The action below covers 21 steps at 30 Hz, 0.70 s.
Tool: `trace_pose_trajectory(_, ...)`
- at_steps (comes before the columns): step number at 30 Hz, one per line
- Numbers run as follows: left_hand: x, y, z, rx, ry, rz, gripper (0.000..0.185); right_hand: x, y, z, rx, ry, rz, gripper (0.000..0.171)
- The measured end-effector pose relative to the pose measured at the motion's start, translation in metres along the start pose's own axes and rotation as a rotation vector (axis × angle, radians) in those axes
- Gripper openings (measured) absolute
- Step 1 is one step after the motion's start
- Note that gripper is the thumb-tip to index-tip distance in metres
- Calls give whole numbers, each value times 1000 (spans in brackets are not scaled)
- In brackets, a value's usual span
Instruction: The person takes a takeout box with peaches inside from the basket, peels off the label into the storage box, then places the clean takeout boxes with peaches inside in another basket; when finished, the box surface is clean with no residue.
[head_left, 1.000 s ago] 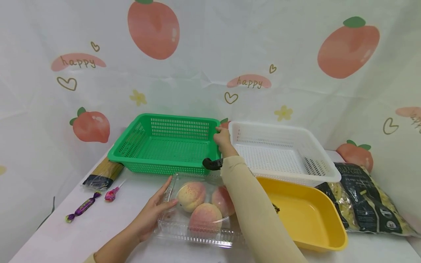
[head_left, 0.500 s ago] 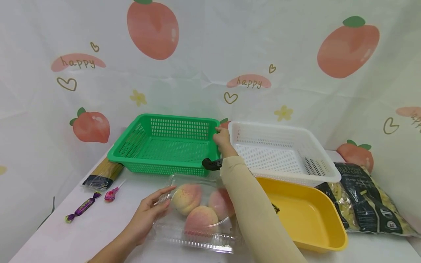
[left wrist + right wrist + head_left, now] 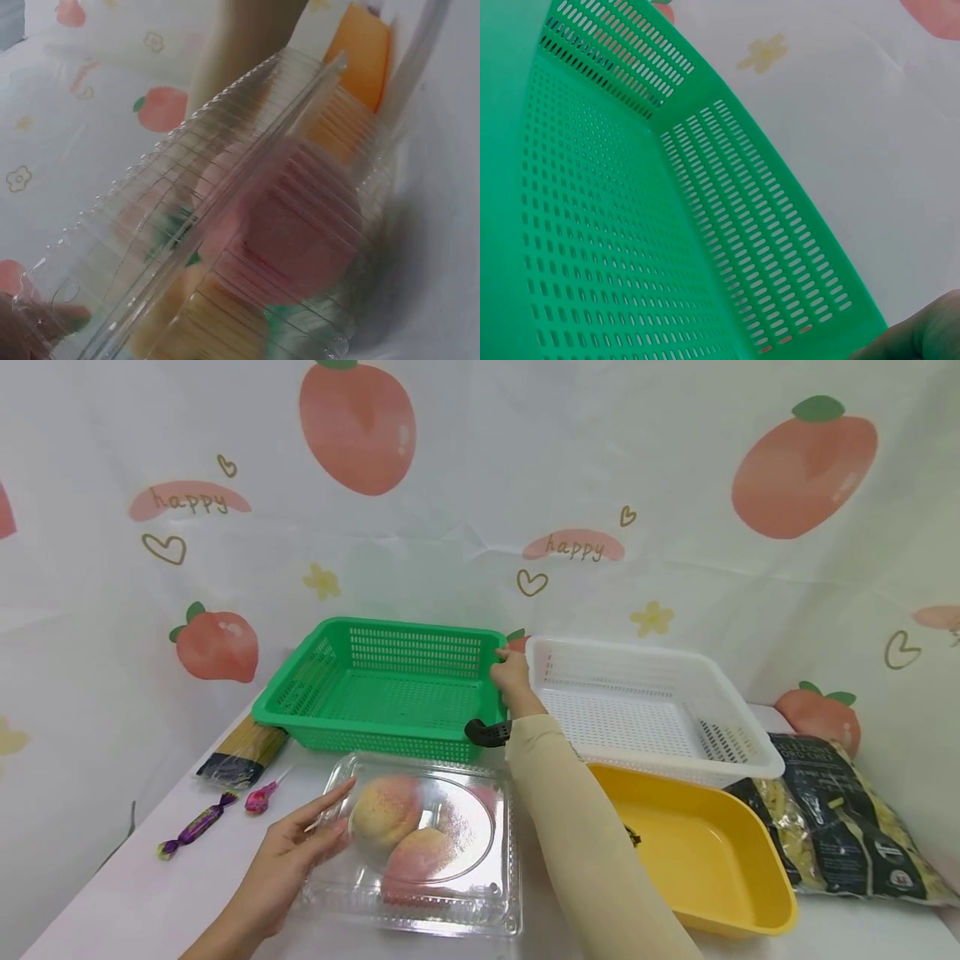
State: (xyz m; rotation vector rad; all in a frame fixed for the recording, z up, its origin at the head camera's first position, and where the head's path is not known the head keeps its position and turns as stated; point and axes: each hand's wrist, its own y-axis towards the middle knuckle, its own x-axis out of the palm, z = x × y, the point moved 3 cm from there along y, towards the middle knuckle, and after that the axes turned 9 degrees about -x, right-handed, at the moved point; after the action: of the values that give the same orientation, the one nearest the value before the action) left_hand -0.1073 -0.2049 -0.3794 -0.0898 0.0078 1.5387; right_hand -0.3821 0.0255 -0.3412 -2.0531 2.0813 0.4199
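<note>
Gripping the green basket (image 3: 390, 689) rim, right hand (image 3: 510, 672) steadies; open left hand (image 3: 300, 852) touches clamshell (image 3: 420, 843), whose peaches (image 3: 386, 810) might spill.

Three peaches (image 3: 386, 810), two mesh baskets (image 3: 390, 685), one yellow tray (image 3: 712, 868), two candies (image 3: 197, 827)

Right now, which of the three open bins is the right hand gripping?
The green basket: the right hand holds its right rim. The white basket sits just beside that hand, and the yellow tray lies nearer the person.

White table (image 3: 150, 902) carries baskets (image 3: 390, 689), clamshell (image 3: 420, 843), candies (image 3: 197, 827).
</note>
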Motion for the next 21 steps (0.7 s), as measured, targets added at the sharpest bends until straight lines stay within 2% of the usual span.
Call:
trace_pose_trajectory(6, -10, -8, 5, 111, -38, 2, 46, 0, 0, 1, -3, 8, -4, 50)
trace_pose_trajectory(15, -34, -17, 15, 253, -202, -36, 51, 0, -2, -1, -22, 16, -18, 50)
trace_pose_trajectory(18, -42, -16, 21, 283, -210, -50, 53, 0, -3, -1, -20, 23, -19, 50)
trace_pose_trajectory(21, -51, -14, 27, 270, -180, -54, 53, 0, -2, -1, -19, 23, -13, 50)
